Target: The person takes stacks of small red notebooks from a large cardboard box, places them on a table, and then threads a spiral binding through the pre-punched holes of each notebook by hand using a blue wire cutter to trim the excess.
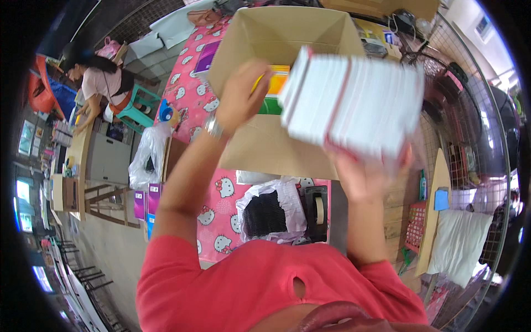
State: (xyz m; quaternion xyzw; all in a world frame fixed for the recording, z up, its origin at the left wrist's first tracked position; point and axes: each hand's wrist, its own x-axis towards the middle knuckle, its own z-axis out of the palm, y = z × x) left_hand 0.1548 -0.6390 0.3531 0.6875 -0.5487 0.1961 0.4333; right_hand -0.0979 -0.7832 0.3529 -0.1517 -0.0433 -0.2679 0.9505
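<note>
So the landmark here is one big open cardboard box [276,148], on one cloth-covered bench [211,196]. One thick stack of white-edged sheets or cards [359,105] is up above the box's right side, motion-blurred. The right hand [362,171] is closed around its lower edge from underneath, probably because something that chunky would sag or fan out if pinched from the top. No way I'm counting the sheets, sorry.

The left hand [243,94] is over the box's left side, fingers half curled. Can't tell if it's got hold of anything. Behind it, inside the box, there's an orange piece [281,73] and a green piece [270,106]; could be one pack or two. I'd guess the box's open mouth faces the wearer so both hands can get in easily.

On the near side of the box: one black item in white wrapping [265,213] and one tape dispenser [317,213], handy there I reckon. Left of the box: one purple carton [207,57], plus one co-worker [102,83] farther off.
</note>
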